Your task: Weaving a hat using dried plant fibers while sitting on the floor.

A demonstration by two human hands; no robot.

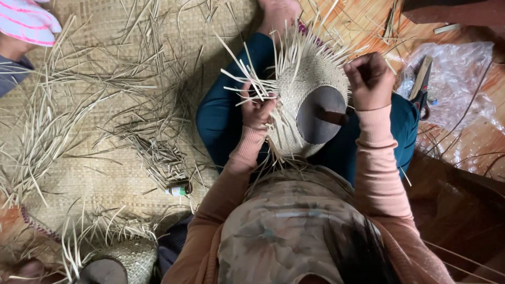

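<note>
While woven, one basket (310, 89), two hands (258, 108).

A person sits cross-legged on a woven mat (105, 173), a half-woven straw basket (310, 89) with loose strands sticking out held in the lap over a round dark form (321, 115). The left hand (258, 108) grips the basket's edge. The right hand (371, 79) is fisted just beyond the form, pinching a strand. Loose straw (52, 126) lies well left of the left grip.

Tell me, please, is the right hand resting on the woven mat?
No, the right hand is raised in a fist beside the half-woven basket, above the lap.
</note>
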